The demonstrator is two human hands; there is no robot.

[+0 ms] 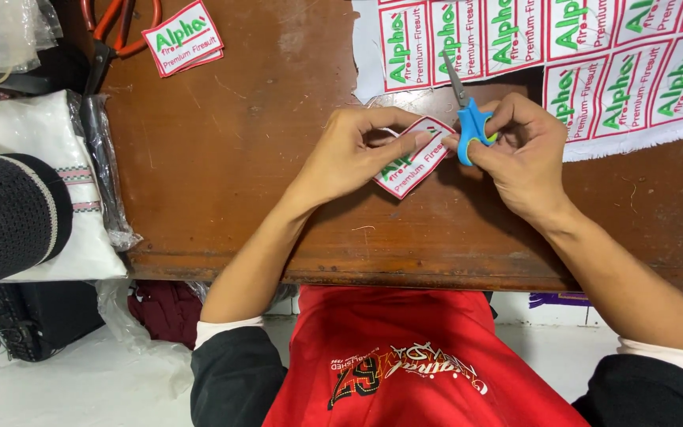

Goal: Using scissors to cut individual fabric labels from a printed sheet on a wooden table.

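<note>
Centre frame: left hand (357, 154) pinching single cut-out patch (413, 158) | right hand (519, 150) closed around blue scissors (468, 119), trimming edge | finished patches (185, 37) stacked upper left | uncut sheet (594, 47) upper right, most remaining

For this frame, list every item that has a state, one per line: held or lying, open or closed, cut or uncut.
Left hand: pinching the single patch.
Single patch: cut loose, held above the table.
Right hand: gripping the blue scissors.
Blue scissors: held, blades nearly closed, tips pointing away.
Patch sheet: uncut, lying flat on the table.
Orange scissors: lying unused, far left.
Cut patches: stacked beside the orange scissors.
Table: wooden, scratched.
</note>
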